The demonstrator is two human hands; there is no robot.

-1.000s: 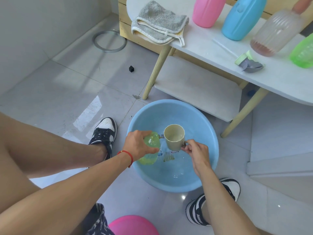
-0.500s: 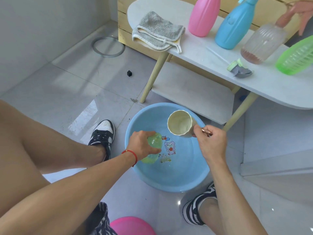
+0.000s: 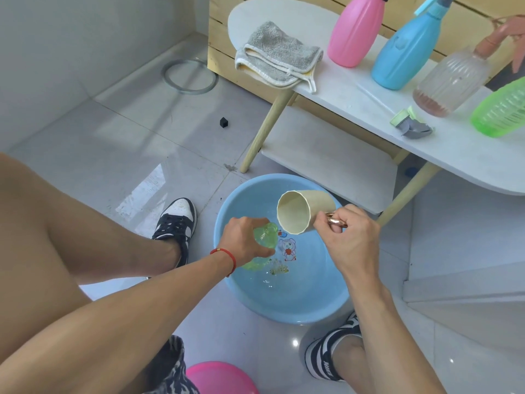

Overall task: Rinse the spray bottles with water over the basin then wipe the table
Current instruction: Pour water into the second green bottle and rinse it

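My left hand (image 3: 244, 243) grips a small green bottle (image 3: 265, 237) without its spray head, held over the blue basin (image 3: 312, 302) on the floor. My right hand (image 3: 349, 237) holds a cream cup (image 3: 301, 211) by its copper handle, tipped on its side with the mouth facing me, just above and right of the bottle's neck. On the white table (image 3: 454, 155) stand a pink spray bottle (image 3: 355, 32), a blue spray bottle (image 3: 406, 49), a clear ribbed bottle (image 3: 449, 81) and a green bottle (image 3: 500, 109). A grey cloth (image 3: 278, 55) lies folded at the table's left end.
A green and grey spray head (image 3: 409, 125) lies on the table. A lower shelf (image 3: 326, 155) sits under the table top. My two shoes flank the basin. A pink basin (image 3: 221, 378) is at the bottom edge. A ring (image 3: 189, 76) and a small black cube (image 3: 224, 122) lie on the floor tiles.
My right hand lifted the cup out of the basin and tipped it sideways over the bottle. My left hand kept hold of the green bottle.
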